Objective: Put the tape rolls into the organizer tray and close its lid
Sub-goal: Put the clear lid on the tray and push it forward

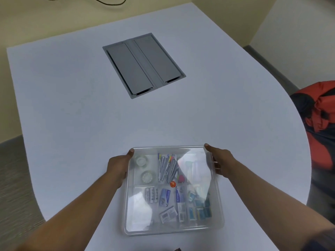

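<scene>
gripping the clear lid [192,160] at its two far corners, my left hand [117,167] closes on the left edge with the thumb on top near the corner, and my right hand [220,161] closes on the right edge, thumb on top and fingers curled under the rim. the lid lies over the organizer tray [126,211], which sits on the white table [72,105] close to the near edge. through the lid, two tape rolls [146,169] lie flat in the far-left compartment, one behind the other. pens [166,166] fill the compartment just to their right. batteries [151,195] lie in the near-left area, with small blue packets [165,197] beside them and blue items [199,209] in the near-right compartment. a small red sticker [172,183] shows near the middle. glare whitens the lid's right half, so the far-right contents are unclear; whether the lid is fully seated cannot be told. a grey hatch [143,65] with two flaps is set into the table farther away. a red and black bag [319,120] sits beyond the table's right edge.
</scene>
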`<control>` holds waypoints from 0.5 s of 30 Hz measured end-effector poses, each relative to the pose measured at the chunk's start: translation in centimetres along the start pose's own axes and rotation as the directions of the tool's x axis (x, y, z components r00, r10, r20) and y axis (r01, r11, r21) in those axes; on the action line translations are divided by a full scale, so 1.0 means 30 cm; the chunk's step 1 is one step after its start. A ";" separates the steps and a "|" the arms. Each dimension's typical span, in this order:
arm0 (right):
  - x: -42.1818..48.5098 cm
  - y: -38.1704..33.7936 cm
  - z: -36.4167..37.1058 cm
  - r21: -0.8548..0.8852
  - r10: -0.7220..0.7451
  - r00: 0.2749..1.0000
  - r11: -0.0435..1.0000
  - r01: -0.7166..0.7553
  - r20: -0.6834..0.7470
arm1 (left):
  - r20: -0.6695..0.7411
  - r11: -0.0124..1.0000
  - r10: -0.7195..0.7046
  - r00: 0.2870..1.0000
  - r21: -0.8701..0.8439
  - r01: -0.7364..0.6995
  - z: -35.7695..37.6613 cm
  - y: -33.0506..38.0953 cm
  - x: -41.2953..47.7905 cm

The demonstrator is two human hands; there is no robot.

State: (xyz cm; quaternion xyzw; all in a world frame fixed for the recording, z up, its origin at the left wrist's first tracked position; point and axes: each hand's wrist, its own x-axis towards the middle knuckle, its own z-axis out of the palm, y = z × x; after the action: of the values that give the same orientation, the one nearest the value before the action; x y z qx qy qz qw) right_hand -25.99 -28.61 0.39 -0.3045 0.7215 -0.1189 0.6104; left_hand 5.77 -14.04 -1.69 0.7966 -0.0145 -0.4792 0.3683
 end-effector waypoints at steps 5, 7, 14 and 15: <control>-0.010 0.007 0.007 -0.041 -0.044 0.998 0.998 0.042 -0.040 | 0.013 0.997 0.062 0.998 0.052 -0.062 -0.002 0.014 -0.007; -0.030 0.027 0.013 -0.113 -0.135 0.987 0.986 0.125 -0.086 | 0.018 0.988 0.113 0.993 0.106 -0.115 -0.017 0.006 -0.027; -0.193 0.241 -0.044 -0.186 -0.316 0.948 0.930 0.316 0.030 | 0.153 0.971 0.222 0.963 0.055 -0.233 -0.138 -0.201 -0.175; -0.222 0.279 -0.065 -0.167 -0.304 0.951 0.936 0.310 0.062 | 0.190 0.972 0.214 0.958 0.054 -0.228 -0.162 -0.248 -0.207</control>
State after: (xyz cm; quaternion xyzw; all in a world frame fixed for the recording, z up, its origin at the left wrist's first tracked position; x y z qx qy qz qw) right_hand -29.86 -18.52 1.66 -0.4679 0.6618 -0.1436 0.5679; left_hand 3.73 -3.49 -0.18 0.7559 -0.1555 -0.5052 0.3862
